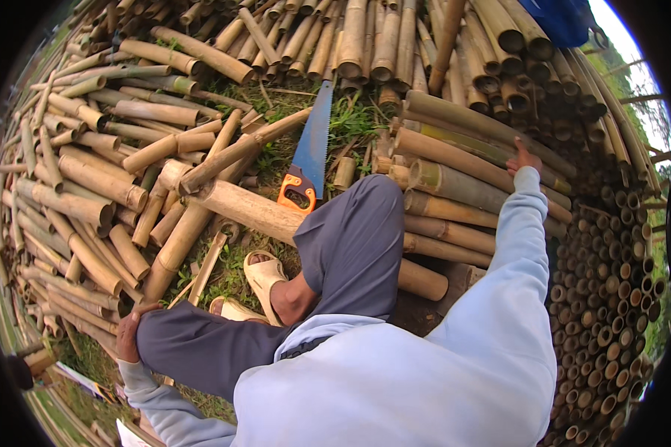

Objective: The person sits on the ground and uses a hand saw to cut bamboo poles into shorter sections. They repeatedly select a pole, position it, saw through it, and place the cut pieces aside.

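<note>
Reaching out, the right hand [523, 158] lay flat and open, gripping nothing, on a long greenish-brown bamboo pole [484, 130], probably stiff, smooth-skinned and hefty, best gripped mid-length, while the left hand [129, 335] rested loosely on the knee.

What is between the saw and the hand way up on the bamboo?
In the head view, stacked bamboo poles fill the stretch between the saw and the right hand.

an outdoor bamboo yard, a rough open-air work site. cut bamboo poles [89, 201] lie heaped on the left and far side, and a tall stack of poles [611, 298] shows its hollow ends on the right. grass [350, 119] shows between them, where a handsaw [309, 149] lies, with trees and sky [641, 82] far right.
</note>
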Motion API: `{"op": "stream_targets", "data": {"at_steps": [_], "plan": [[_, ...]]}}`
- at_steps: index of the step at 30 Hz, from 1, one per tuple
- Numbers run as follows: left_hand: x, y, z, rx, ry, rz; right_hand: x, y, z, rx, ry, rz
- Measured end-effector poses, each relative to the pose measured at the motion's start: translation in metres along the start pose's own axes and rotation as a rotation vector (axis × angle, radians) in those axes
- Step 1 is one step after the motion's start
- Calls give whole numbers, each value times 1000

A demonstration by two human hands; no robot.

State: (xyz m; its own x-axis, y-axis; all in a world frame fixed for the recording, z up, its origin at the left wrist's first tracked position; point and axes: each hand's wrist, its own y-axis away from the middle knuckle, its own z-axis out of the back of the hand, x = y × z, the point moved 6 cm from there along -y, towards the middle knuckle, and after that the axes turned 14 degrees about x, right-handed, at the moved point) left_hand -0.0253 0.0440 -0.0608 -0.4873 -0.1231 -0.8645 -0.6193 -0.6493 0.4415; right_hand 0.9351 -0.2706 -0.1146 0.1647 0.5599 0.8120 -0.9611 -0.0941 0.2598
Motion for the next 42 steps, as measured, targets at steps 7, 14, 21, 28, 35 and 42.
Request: {"op": "stream_targets", "data": {"at_steps": [7, 14, 21, 28, 35, 42], "plan": [[-53, 13, -33, -198, -241, -57, 79, 79, -66, -190, 322, 643], [-66, 1, -32, -382, -298, -53, 111, 283, -318, 750, -93, 885], [-80, 16, -34, -635, -527, -196, 31, 315, -619, 1146, -51, -60], [-57, 61, -41, -772, -480, -60, -35, 370, -777, 1081, -177, -207], [-70, 59, -41, -803, -501, -181, -35, 324, -824, 1264, -507, -395], [-63, 64, -40, -804, -547, -184, 33, 415, -686, 1276, -318, -182]]}}
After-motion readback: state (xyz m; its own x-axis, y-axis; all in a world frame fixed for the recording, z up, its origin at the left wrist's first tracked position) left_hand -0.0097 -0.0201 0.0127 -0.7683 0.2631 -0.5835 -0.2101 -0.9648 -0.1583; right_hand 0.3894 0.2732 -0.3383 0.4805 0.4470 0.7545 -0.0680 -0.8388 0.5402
